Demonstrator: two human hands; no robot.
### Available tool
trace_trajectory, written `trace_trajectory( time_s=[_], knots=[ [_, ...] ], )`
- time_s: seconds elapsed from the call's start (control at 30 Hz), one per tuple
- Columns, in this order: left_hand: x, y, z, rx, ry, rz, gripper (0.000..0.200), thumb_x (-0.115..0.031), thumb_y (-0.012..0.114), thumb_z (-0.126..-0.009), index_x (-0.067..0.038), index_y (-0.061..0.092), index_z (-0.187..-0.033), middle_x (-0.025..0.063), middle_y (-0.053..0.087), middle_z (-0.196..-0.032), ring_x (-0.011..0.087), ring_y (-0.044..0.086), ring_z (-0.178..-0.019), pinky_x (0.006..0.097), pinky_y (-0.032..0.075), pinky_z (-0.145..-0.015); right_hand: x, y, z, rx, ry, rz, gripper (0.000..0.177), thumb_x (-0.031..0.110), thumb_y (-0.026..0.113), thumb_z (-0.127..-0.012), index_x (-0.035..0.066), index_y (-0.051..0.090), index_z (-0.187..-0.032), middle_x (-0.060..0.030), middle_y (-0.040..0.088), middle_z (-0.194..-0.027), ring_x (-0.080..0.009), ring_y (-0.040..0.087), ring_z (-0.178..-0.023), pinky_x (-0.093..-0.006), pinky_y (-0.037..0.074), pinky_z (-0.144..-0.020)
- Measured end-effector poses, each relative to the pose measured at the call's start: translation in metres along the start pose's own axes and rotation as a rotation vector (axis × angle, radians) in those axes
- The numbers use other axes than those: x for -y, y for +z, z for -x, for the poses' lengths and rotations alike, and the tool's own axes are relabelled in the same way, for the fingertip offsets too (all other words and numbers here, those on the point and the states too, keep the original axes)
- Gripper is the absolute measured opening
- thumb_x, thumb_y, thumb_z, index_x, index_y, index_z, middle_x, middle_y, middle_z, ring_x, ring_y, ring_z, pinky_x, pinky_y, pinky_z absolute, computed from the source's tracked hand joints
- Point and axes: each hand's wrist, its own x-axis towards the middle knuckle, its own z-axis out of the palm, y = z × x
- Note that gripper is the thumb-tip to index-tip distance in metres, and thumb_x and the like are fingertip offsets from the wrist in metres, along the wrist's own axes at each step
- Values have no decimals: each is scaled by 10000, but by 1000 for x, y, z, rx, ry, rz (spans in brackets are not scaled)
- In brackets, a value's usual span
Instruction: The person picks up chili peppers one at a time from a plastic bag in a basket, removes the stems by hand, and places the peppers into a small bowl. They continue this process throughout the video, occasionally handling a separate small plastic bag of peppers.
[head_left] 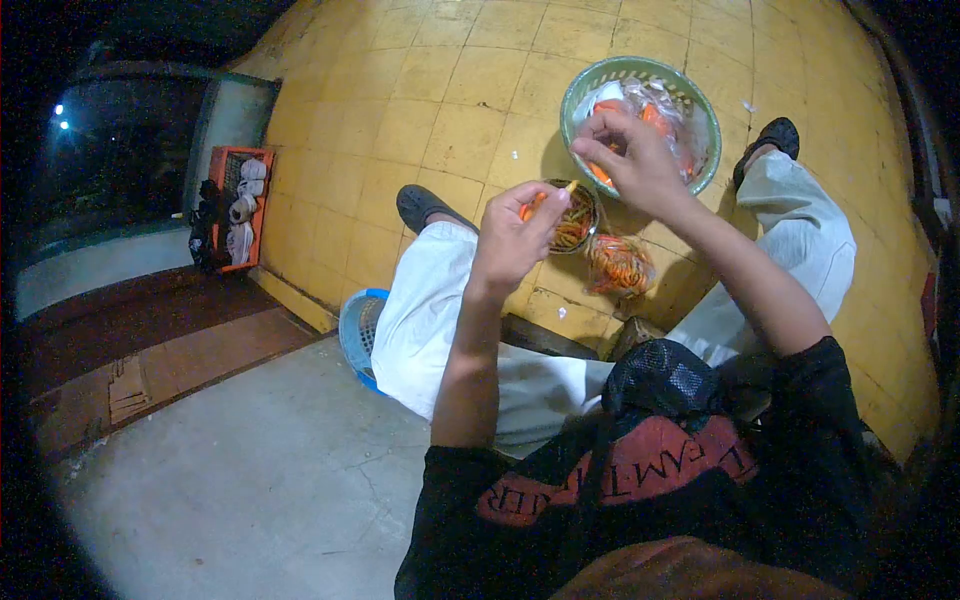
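Note:
My left hand (515, 235) is closed, with a small yellow-orange chili pepper (572, 187) at its fingertips and more orange showing between the fingers. Just beside it, a round bowl (596, 222) on the floor holds red, orange and green chili peppers (573, 228). My right hand (632, 160) is over the near side of a green basin (712, 150), thumb and fingers pinched together; whatever may be in them is hidden. Inside the basin lie clear plastic bags (680, 120) with orange contents. A knotted-looking clear bag of chili peppers (620, 268) rests near the bowl.
Yellow tiles (470, 90) cover the floor, with small white scraps about. My legs spread around the bowl and bag. A blue plastic basket (358, 335) is by my left leg. An orange crate (262, 215) with pale rolled bundles stands at the far left, beside a doorway.

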Motion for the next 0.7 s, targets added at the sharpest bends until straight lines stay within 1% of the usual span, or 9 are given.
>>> trace_trajectory(
  time_s=[0.07,0.1,0.17,0.2,0.27,0.37,0.47,0.6,0.7],
  knots=[
    [14,-13,-5,-67,76,-235,212,-236,634,-910,-25,650,-929,-24,538,-642,49,439,-512,210,347,-456,14,-15,-5,71,-127,520,149,177,662,-829,52,656,-909,-90,657,-858,-269,636,-753,-378,494,-688],
    [14,-17,-6,-135,152,-470,229,-243,662,-886,-18,661,-928,1,581,-663,76,480,-530,234,402,-491,16,-20,-8,71,-128,519,149,177,662,-829,52,656,-909,-90,657,-858,-269,636,-753,-378,494,-688],
    [13,-26,-3,-188,120,-627,245,-245,689,-854,-16,670,-938,31,621,-706,105,531,-580,263,443,-561,15,-29,-13,283,207,905,173,176,641,-822,55,663,-944,-151,650,-914,-322,644,-850,-413,499,-749],
    [11,-28,-1,-240,87,-784,267,-247,715,-823,-13,678,-948,60,662,-749,135,582,-631,292,484,-631,5,-33,-12,285,206,905,173,176,641,-822,55,663,-944,-151,650,-914,-322,644,-850,-413,499,-749],
    [8,-31,0,-243,47,-819,271,-241,727,-806,-21,682,-958,79,677,-800,143,605,-685,306,494,-680,-20,-36,-5,258,-58,1051,193,194,625,-842,35,663,-944,-177,644,-929,-322,645,-896,-420,504,-773],
    [8,-30,0,-240,80,-804,285,-212,741,-783,-19,678,-984,98,690,-873,140,630,-776,307,503,-754,-4,-15,3,281,-292,692,187,183,653,-834,33,659,-945,-142,646,-880,-317,632,-812,-400,494,-718],
    [2,-20,1,-190,167,-627,330,-140,741,-770,2,635,-1049,97,677,-942,126,624,-846,282,500,-794,24,6,11,342,-276,429,235,205,624,-851,30,672,-1001,-169,652,-877,-344,632,-860,-418,497,-744],
    [13,-10,-6,-19,225,-234,465,-20,716,-760,23,509,-1174,90,638,-1038,128,606,-930,256,496,-818,24,15,14,359,-288,326,238,204,632,-851,31,677,-1008,-167,655,-859,-345,632,-820,-418,494,-717],
    [17,-10,-8,9,278,-264,442,-38,682,-773,35,489,-1163,122,634,-1054,150,605,-973,286,494,-835,21,15,14,383,-269,352,247,207,644,-844,21,677,-1003,-174,656,-850,-349,632,-777,-409,498,-689]
  ],
)
